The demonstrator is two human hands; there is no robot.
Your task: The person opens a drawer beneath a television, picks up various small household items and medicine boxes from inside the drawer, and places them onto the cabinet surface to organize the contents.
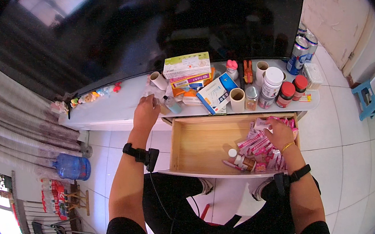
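Observation:
My left hand [146, 110] is over the white cabinet top, its fingers bent down beside a small clear bottle [172, 104] with a dark cap and bluish liquid. A yellowish item shows by the fingertips; whether I grip it is unclear. Below, a wooden drawer [201, 143] is pulled out. My right hand [280, 134] reaches into its right side, thumb and fingers apart, over a heap of pink stick sachets [255, 143]. A brown pill bottle [244, 162] with a white cap lies on its side at the heap's front left.
Behind the drawer stand stacked medicine boxes [186, 65], a blue-and-white box [218, 93], cardboard tubes [237, 99], a white tub [271, 82], red-capped jars [285, 94] and drink cans [297, 55]. A large television [162, 25] rises behind. Small figurines [93, 96] line the left.

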